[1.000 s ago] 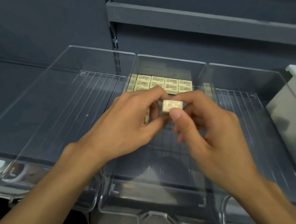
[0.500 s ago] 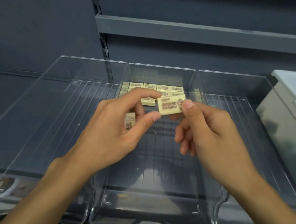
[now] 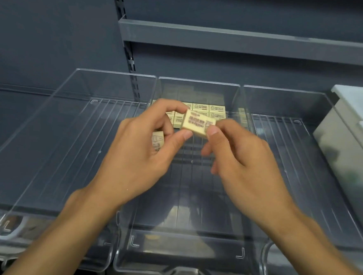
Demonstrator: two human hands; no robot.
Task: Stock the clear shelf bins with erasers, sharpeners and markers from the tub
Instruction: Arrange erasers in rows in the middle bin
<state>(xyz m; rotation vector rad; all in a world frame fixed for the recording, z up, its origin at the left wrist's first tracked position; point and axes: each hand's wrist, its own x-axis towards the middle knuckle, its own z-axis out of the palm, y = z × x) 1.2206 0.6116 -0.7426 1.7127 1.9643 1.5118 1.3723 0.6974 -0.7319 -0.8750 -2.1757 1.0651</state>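
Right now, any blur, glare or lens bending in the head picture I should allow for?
Head view: motion blur softens the right hand and the held eraser, its print unreadable; the stacked erasers behind are sharper; pale reflections wash the front wall of the middle bin; the wide lens splays the bin sides outward.

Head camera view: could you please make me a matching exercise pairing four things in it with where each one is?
Things:
1. cream rectangular printed eraser
2. second cream eraser
3. rows of cream erasers
4. pale grey plastic tub

Places:
A. far right edge of the view
B. pinched between the left hand and the right hand
C. tucked inside the left hand's curled fingers
D. back of the middle clear plastic bin

Pairs: 1-B, 2-C, 3-D, 4-A.
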